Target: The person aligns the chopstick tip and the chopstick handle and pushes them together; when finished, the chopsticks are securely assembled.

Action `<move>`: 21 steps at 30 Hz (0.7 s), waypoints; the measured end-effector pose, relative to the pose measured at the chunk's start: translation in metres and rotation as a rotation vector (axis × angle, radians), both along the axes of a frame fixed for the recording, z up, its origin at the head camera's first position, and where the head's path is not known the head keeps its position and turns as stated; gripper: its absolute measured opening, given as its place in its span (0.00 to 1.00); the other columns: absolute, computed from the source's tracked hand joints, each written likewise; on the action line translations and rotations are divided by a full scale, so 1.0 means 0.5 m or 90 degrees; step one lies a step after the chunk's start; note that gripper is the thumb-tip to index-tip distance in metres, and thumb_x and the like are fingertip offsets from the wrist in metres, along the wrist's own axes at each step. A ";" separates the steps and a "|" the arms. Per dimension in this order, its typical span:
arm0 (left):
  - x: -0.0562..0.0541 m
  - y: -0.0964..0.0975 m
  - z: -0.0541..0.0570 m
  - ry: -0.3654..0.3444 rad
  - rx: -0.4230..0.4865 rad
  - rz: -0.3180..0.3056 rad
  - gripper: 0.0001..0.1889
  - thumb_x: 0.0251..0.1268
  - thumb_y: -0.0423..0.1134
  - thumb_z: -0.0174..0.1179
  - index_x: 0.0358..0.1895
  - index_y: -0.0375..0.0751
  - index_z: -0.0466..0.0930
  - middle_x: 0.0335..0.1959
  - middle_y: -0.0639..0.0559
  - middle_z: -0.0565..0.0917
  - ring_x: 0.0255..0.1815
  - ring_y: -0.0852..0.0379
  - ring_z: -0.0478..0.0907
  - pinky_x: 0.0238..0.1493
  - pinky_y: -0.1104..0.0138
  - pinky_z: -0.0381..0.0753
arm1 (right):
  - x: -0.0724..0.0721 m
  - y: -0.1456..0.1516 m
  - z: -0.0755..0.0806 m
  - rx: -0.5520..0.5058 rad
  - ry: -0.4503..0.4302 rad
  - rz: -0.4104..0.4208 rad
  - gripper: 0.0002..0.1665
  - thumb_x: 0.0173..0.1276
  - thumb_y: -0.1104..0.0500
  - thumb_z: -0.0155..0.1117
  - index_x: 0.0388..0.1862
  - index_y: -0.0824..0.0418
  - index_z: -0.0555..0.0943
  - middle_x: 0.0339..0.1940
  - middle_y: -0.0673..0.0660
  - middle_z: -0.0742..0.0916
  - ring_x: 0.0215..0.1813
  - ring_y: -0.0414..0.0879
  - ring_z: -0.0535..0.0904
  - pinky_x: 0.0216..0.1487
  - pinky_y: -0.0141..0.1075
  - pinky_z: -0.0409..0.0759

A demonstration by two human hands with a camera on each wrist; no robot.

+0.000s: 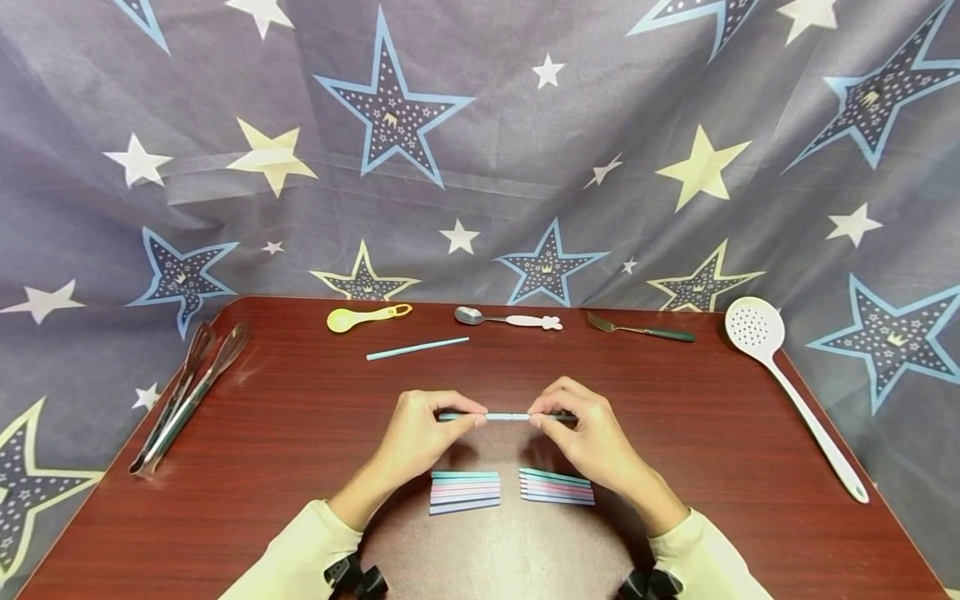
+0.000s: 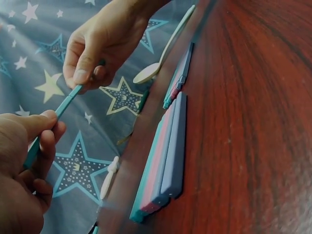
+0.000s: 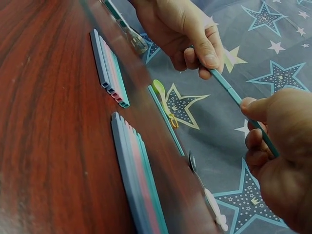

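Above the middle of the table, my left hand (image 1: 420,433) and right hand (image 1: 592,429) hold a slim teal chopstick (image 1: 506,417) level between them. Each pinches one half between thumb and fingers. The halves meet end to end, with a seam showing between the hands in the right wrist view. Below the left hand lies a row of chopstick halves (image 1: 465,490) in teal, pink, lilac and blue; their hollow square ends show in the right wrist view. A matching row of chopstick halves (image 3: 139,180) lies below the right hand. My palms cover the stick's outer parts.
A long teal chopstick (image 1: 417,348) lies farther back. Along the rear edge are a yellow measuring spoon (image 1: 352,319), a spoon with a white handle (image 1: 525,321) and a green-handled fork (image 1: 652,332). Metal tongs (image 1: 183,404) lie left, a white skimmer (image 1: 806,404) right. Behind hangs a star-patterned cloth (image 1: 480,167).
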State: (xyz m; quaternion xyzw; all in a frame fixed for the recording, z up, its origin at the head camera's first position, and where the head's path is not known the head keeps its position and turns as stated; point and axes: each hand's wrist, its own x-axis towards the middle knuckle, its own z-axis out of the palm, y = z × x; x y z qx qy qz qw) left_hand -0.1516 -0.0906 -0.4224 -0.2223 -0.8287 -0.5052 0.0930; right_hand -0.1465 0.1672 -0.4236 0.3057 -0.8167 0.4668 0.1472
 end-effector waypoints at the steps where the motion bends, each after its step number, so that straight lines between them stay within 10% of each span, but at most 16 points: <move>1: 0.000 0.000 -0.001 -0.002 0.003 0.001 0.03 0.60 0.45 0.76 0.34 0.52 0.94 0.30 0.64 0.92 0.28 0.69 0.81 0.30 0.73 0.77 | 0.001 0.000 0.000 0.000 -0.003 0.000 0.02 0.67 0.62 0.74 0.35 0.58 0.87 0.36 0.47 0.85 0.38 0.37 0.80 0.40 0.27 0.78; 21: -0.016 -0.041 0.015 -0.083 -0.016 -0.025 0.06 0.61 0.41 0.75 0.41 0.54 0.93 0.21 0.56 0.89 0.25 0.49 0.89 0.23 0.73 0.73 | -0.010 0.027 0.010 -0.013 -0.014 -0.032 0.10 0.65 0.67 0.75 0.40 0.52 0.89 0.37 0.47 0.87 0.34 0.36 0.78 0.34 0.27 0.76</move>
